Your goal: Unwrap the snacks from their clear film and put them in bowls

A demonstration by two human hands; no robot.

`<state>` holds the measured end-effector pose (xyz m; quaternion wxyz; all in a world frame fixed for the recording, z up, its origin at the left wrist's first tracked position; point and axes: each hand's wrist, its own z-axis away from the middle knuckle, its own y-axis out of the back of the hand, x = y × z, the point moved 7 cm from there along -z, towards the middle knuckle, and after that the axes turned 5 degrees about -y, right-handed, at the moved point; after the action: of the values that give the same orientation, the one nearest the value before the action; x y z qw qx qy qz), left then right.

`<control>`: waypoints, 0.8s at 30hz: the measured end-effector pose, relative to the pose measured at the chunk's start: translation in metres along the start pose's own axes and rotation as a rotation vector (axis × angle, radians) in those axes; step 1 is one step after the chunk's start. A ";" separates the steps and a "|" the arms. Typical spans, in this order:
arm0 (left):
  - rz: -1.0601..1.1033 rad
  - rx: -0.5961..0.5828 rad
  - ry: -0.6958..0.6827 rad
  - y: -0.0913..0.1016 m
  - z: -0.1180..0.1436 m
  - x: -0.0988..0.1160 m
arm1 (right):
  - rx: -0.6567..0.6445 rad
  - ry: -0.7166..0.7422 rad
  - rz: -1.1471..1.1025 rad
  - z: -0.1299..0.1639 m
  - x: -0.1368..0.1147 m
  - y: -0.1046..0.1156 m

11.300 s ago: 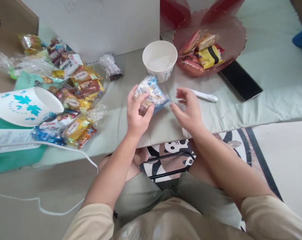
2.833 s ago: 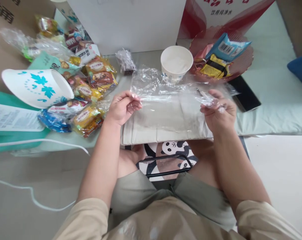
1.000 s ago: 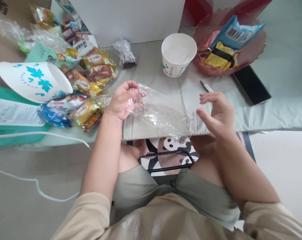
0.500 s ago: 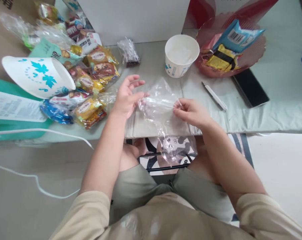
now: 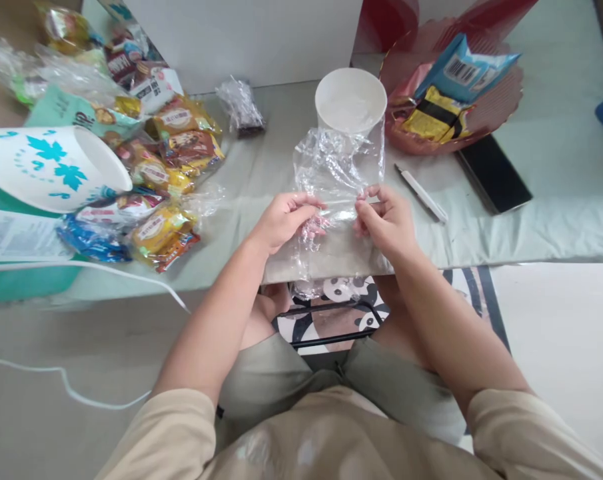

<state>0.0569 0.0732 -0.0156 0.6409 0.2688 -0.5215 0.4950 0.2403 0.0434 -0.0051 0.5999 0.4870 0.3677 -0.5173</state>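
A clear plastic bag (image 5: 331,167) is stretched between my two hands over the table's front edge. My left hand (image 5: 290,220) pinches its left side, thumb against fingers. On the other side my right hand (image 5: 385,219) grips the film in the same way. The bag's upper part lies in front of a white paper cup (image 5: 351,100) and covers its lower side. Its lower end hangs past the table edge above my knees. The cup stands upright, and something pale at its bottom is hard to make out.
Several wrapped snacks (image 5: 156,173) and a tipped paper bucket (image 5: 51,167) crowd the left. A small clear-wrapped packet (image 5: 241,107) lies behind. Right of the cup are a pink bowl (image 5: 501,100) with snack packets, a white pen (image 5: 421,193) and a black phone (image 5: 496,175). A white cable (image 5: 131,270) crosses front left.
My left hand has come down and right, and its spread fingers have closed on the bag. The bag's upper part has spread up against the cup. The view has shifted slightly.
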 end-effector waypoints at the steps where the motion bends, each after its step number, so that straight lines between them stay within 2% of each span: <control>1: -0.015 0.031 -0.018 0.004 0.000 0.001 | -0.042 0.025 -0.010 0.001 -0.001 -0.002; 4: -0.031 0.048 -0.065 0.011 0.003 0.005 | -0.113 0.069 0.023 0.003 0.001 -0.006; 7: -0.065 0.008 -0.084 0.015 0.006 0.004 | -0.022 0.109 0.033 0.001 0.003 -0.002; 12: 0.026 0.077 -0.173 0.020 0.004 0.006 | 0.056 0.221 -0.009 -0.004 0.006 0.003; 16: 0.066 0.091 -0.153 0.023 0.003 0.007 | 0.020 0.343 0.168 -0.003 0.001 0.004; 20: 0.035 0.092 -0.243 0.028 0.002 0.014 | -0.001 0.510 0.356 0.005 -0.009 0.001; 24: -0.025 0.178 -0.270 0.034 0.001 0.014 | 0.097 0.492 0.423 0.006 -0.013 0.002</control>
<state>0.0250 0.0900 -0.0076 0.5447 0.3951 -0.5535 0.4908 0.2398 0.0410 0.0091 0.5633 0.6910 0.3672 -0.2652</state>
